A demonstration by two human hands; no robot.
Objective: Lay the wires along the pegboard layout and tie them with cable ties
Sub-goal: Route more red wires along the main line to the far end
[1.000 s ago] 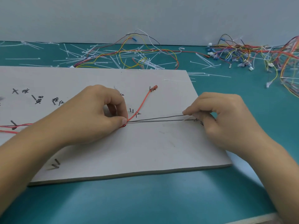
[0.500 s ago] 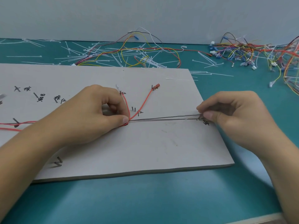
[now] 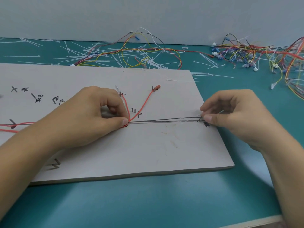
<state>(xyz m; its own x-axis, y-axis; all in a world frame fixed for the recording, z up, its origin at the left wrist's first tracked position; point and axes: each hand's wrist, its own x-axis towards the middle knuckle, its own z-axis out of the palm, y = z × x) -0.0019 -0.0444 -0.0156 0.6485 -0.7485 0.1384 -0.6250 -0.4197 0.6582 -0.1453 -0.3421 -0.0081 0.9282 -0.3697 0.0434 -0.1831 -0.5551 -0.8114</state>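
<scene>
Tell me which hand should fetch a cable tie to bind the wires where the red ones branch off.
Right. The left hand pinches the junction of red wires and grey wires on the pegboard; releasing it would likely loosen the lay. The right hand only pinches the grey ends.

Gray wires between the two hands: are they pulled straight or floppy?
Pulled straight. The gray wires run in nearly straight lines from the left hand to the right hand, both pinching them.

Right hand [image 3: 233, 119] farther right along gray wires [image 3: 164, 120]
</scene>
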